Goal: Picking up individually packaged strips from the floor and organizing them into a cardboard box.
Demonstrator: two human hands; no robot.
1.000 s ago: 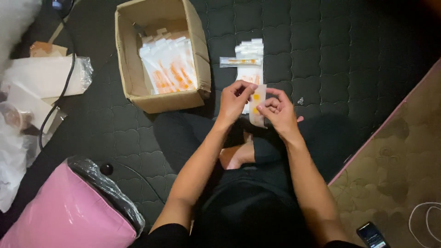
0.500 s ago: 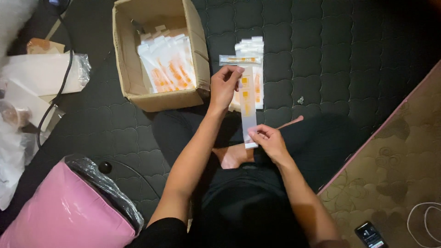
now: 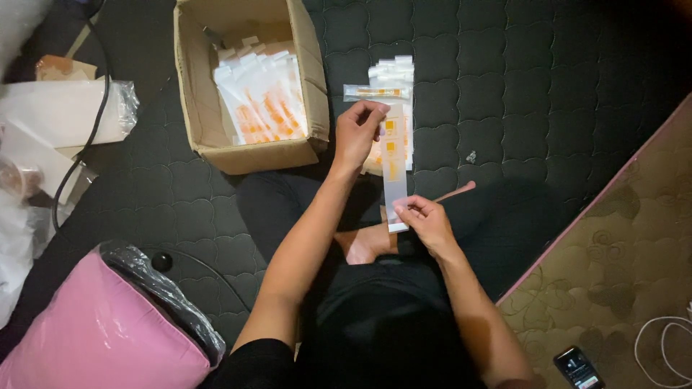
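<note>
A long clear sleeve [image 3: 394,173] with orange marks is held stretched between both hands above the lap. Its top end is pinched by the fingers of the left hand [image 3: 358,135], its bottom end by those of the right hand [image 3: 425,220]. A pile of packets [image 3: 393,79] lies just beyond on the dark mat [image 3: 548,86], beside an open box [image 3: 249,79] of more packets.

This looks like a home bedroom floor: a dark quilted mattress [image 3: 548,86], a brown patterned carpet [image 3: 613,288], a pink plastic-wrapped cushion [image 3: 94,338] and an open cardboard box [image 3: 196,115].
</note>
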